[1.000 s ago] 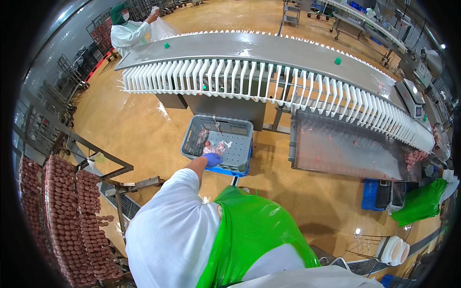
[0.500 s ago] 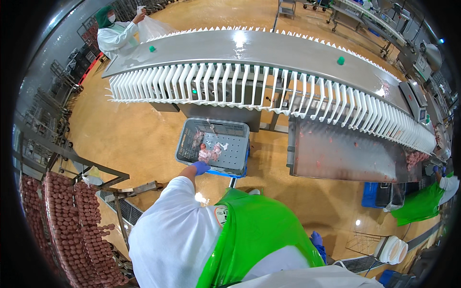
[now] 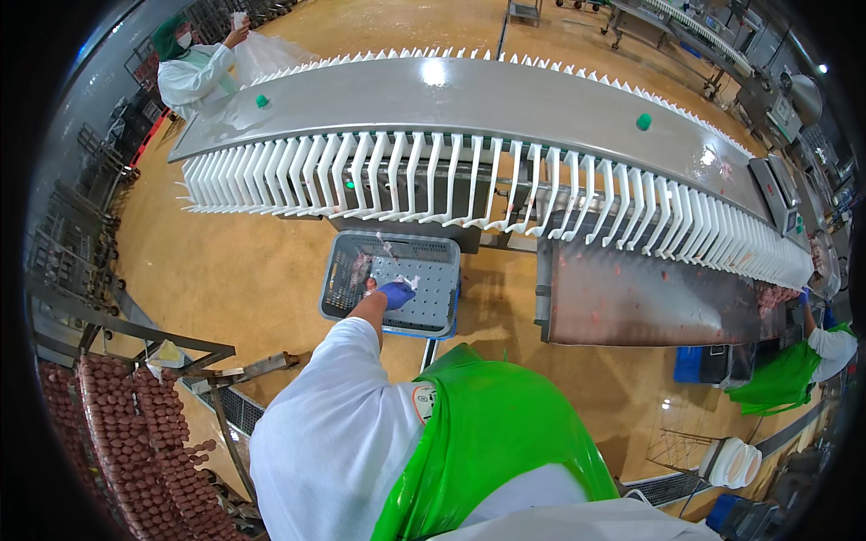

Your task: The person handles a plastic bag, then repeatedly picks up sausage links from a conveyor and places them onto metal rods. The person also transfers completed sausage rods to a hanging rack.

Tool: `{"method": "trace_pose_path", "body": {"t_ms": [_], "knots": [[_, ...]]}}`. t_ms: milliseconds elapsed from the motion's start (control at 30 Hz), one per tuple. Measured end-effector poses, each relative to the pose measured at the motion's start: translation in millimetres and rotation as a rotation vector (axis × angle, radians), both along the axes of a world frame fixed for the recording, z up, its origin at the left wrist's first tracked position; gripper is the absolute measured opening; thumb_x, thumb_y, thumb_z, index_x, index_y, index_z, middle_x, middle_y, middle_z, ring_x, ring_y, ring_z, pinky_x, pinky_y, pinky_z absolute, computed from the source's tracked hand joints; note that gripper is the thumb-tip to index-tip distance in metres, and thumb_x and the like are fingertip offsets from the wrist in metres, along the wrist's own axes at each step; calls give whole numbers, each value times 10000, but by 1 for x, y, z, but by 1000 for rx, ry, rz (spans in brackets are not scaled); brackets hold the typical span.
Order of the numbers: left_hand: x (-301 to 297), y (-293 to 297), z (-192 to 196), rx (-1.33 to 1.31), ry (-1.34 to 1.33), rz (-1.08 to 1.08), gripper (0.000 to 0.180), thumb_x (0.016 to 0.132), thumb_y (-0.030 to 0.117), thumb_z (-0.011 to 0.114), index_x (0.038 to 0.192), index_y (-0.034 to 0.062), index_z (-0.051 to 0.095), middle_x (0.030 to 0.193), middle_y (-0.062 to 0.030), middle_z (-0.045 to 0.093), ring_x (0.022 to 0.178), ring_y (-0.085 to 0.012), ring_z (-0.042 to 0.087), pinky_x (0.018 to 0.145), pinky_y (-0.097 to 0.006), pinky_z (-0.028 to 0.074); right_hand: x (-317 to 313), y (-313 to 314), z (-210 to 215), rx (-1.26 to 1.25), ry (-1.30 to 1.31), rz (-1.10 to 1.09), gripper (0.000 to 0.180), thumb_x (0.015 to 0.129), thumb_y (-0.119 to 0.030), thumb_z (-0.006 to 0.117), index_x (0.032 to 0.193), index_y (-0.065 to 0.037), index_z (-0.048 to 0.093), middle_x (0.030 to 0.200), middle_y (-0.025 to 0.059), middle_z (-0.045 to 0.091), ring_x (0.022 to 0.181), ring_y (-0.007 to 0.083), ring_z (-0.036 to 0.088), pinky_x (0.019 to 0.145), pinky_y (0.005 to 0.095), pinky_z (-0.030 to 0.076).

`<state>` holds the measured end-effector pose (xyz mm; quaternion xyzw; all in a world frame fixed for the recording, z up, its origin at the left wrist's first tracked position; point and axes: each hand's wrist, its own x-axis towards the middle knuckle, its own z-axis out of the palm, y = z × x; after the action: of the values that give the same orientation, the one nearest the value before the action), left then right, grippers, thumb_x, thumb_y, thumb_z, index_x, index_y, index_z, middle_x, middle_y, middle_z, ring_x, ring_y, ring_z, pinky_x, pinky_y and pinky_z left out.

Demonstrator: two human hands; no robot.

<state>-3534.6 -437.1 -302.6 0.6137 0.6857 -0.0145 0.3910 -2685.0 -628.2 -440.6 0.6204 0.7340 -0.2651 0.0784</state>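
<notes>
My left hand (image 3: 395, 295), in a blue glove, reaches down into a grey plastic crate (image 3: 437, 316) with holes in its bottom. It is over a small pile of scraps, next to crumpled white film or casing (image 3: 409, 281). A reddish piece of meat (image 3: 371, 284) shows beside my wrist. Further scraps (image 3: 361, 267) lie along the crate's left side. The back of the hand hides the fingers, so their grip does not show. My right hand is out of sight.
A long steel conveyor (image 3: 361, 95) edged with white hooks crosses ahead, with a sloped steel tray (image 3: 649, 298) below its right part. Racks of hanging sausages (image 3: 117, 442) stand at left. One co-worker (image 3: 194, 77) is far left, another (image 3: 794, 361) at right.
My left hand has moved from the crate's near rim inward and down onto the scraps. My right hand, low at the right before, has gone out of view. The view has shifted slightly.
</notes>
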Motion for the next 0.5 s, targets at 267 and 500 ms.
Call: {"method": "trace_pose_path", "body": {"t_ms": [267, 500], "knots": [[-13, -35, -62, -196, 143, -93, 585, 945, 435, 335, 1250, -8, 565, 1335, -217, 520, 1229, -356, 502, 1062, -419, 359, 28, 34, 5, -390, 800, -1026, 321, 906, -342, 548, 939, -23, 560, 860, 65, 618, 720, 201, 578, 570, 386, 442], [19, -11, -28, -131, 167, -189, 510, 943, 387, 367, 1260, 42, 570, 1319, -205, 536, 1211, -339, 518, 1039, -398, 384, -16, 59, 96, -191, 661, -716, 260, 899, -318, 568, 860, -61, 564, 711, 25, 521, 588, 144, 499, 511, 306, 412]]}}
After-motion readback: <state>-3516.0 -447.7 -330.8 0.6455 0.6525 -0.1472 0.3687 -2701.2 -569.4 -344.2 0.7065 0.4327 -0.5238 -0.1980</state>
